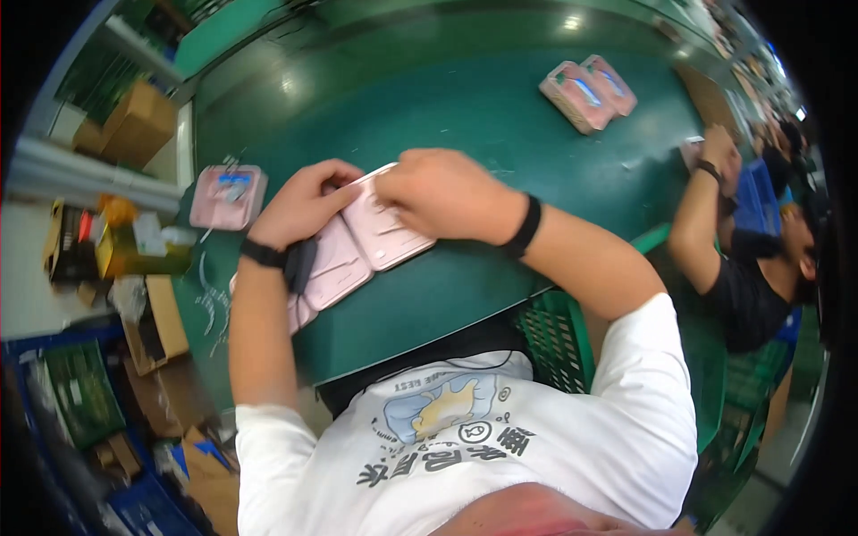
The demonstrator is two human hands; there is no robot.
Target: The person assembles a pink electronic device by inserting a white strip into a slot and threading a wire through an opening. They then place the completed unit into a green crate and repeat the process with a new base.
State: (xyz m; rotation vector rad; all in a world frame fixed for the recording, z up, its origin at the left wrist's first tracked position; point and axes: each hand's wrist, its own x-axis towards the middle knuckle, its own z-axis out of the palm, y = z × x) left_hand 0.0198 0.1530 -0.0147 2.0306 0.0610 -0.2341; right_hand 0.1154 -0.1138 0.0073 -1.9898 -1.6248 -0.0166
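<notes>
Green matting covers the long workbench [465,116], smooth and slightly glossy under the overhead lights, its near edge curving across the head view. At the middle lies a flat pink case [386,234], a rounded rectangle of matte plastic, with a second pink case [335,263] touching it on the left. The left hand [302,204] bends over the upper left corner of the first case, fingers curled down and pressing on it, a dark band at the wrist. The right hand [444,192] comes in from the right, knuckles up, fingertips pinching the case's top edge, closed on it. Off to the left sits another pink case with a blue patch [228,196]. Far right, a pair of stacked pink cases [587,92]. A cardboard box [134,121] rests on the shelf beyond. A neighbouring person's arm [702,214] reaches onto the bench.
</notes>
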